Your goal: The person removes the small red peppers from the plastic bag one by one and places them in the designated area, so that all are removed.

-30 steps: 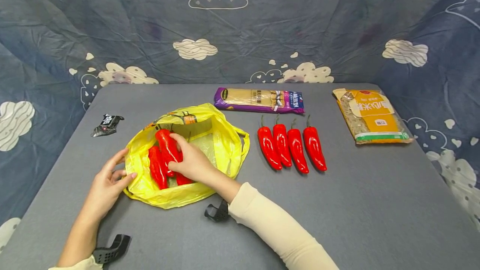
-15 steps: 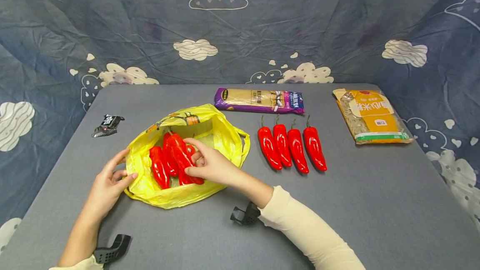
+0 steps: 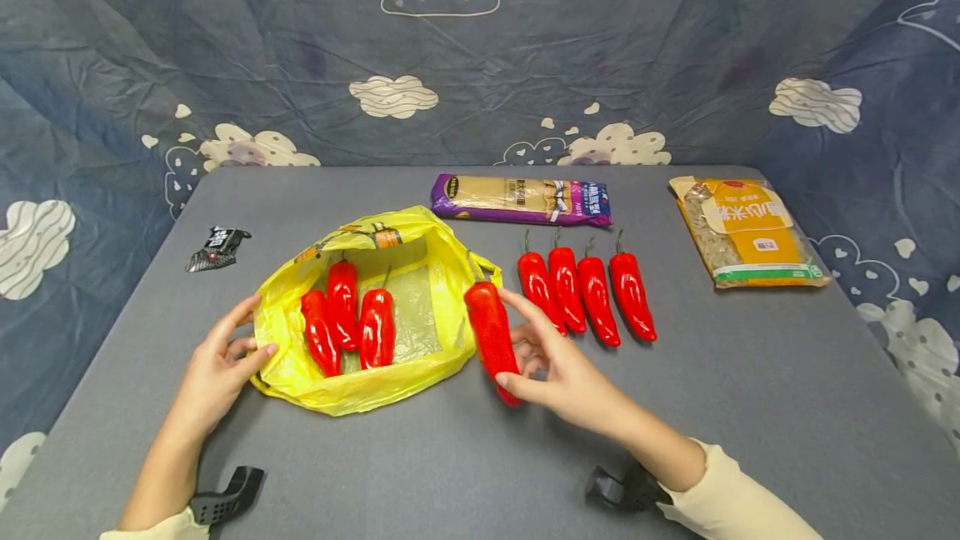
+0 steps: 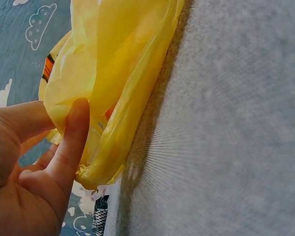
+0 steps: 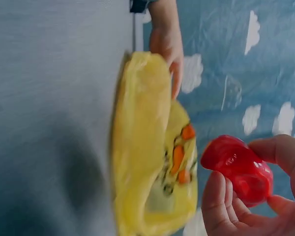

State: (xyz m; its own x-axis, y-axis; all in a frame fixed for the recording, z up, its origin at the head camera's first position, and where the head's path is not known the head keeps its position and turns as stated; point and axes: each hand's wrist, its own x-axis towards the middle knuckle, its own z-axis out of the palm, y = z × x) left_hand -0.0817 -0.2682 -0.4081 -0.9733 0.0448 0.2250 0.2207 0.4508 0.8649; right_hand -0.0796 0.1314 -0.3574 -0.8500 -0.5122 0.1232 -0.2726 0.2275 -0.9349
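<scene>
My right hand (image 3: 573,377) holds a red chili pepper (image 3: 491,332) between thumb and fingers, just right of the yellow plastic bag (image 3: 337,400). Seen from the right wrist, the glossy pepper (image 5: 241,169) is above the table, apart from the bag. My left hand (image 3: 217,369) pinches the bag's left rim, thumb on one side and fingers on the other; the left wrist view shows the thumb pressed to the thin plastic (image 4: 108,59). Three red peppers (image 3: 342,302) lie inside the open bag. On the table to the right, several more peppers (image 3: 596,298) lie side by side, stems pointing away.
A purple pasta packet (image 3: 521,200) lies at the table's back. An orange and clear food packet (image 3: 750,232) is at the far right. A small black wrapped packet (image 3: 219,248) lies left of the bag. A cloud-patterned cloth (image 3: 525,40) hangs behind the grey table (image 3: 420,473).
My right hand has lifted one pepper out of the bag and carried it right, past the bag's edge. My left hand has stayed at the bag's left rim.
</scene>
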